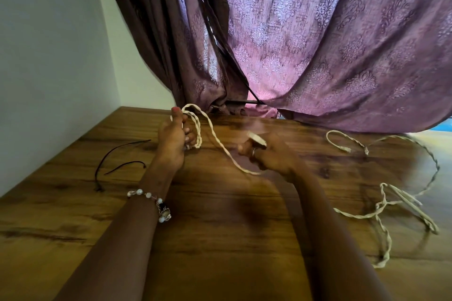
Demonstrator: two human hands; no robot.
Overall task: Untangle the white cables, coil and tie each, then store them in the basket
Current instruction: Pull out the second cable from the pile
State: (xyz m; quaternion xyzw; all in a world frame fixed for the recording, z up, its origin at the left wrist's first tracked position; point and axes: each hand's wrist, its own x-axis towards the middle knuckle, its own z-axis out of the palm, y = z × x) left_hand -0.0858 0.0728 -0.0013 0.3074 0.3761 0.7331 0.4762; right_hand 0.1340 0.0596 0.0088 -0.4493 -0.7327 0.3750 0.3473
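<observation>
Leftmost, thin dark cord tie (117, 154) lies loose on the brown wood-grain bench (220, 239), near the white wall (49, 56). Left hand (172, 140), beaded bracelet (151, 203) on the wrist, has its grip curled round a few loops of twisted white cable (198, 134), held raised above the bench. One strand runs down right to the right hand (271, 156), blurred; its grip is clamped on a small white piece, can't tell what. Far right, a second tangled white cable (384, 205) sprawls on the bench. Purple patterned curtain (342, 44) hangs behind.
</observation>
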